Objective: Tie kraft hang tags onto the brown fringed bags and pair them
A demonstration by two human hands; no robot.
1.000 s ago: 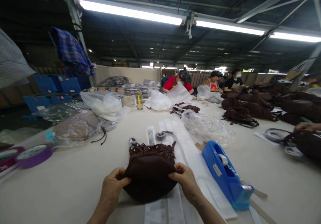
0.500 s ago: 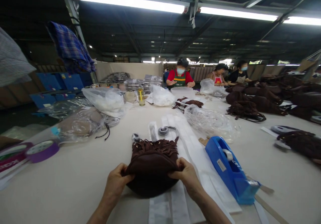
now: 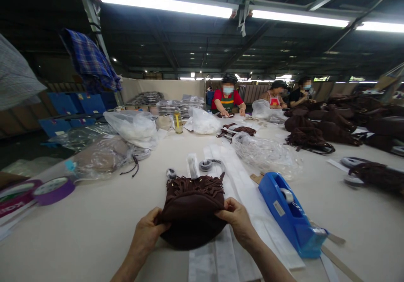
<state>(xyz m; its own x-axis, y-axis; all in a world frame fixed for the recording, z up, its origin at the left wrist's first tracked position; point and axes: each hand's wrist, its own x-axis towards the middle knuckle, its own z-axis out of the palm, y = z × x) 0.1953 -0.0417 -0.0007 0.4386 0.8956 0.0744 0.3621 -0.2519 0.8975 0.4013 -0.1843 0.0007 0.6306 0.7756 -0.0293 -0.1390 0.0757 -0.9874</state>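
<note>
A dark brown fringed bag lies on the table in front of me, its rounded base towards me and its fringe and eyelets at the far end. My left hand pinches the bag's left edge between thumb and fingers. On the opposite edge my right hand has a similar pinch. Beyond the fringe lies a wrapped strap coil, with a strip of white wrapping beside it. White sheets run partly under the bag and to its right.
A blue tape dispenser stands right of my right hand. Purple tape rolls lie at the left, near a plastic-wrapped bag. Clear plastic bags lie farther back. Brown bags are heaped at the right. A co-worker sits across the table.
Both hands keep hold of the bag, which has barely moved; my right hand sits very slightly farther right. Across the table, the co-worker's hands have lowered to a small dark item.
</note>
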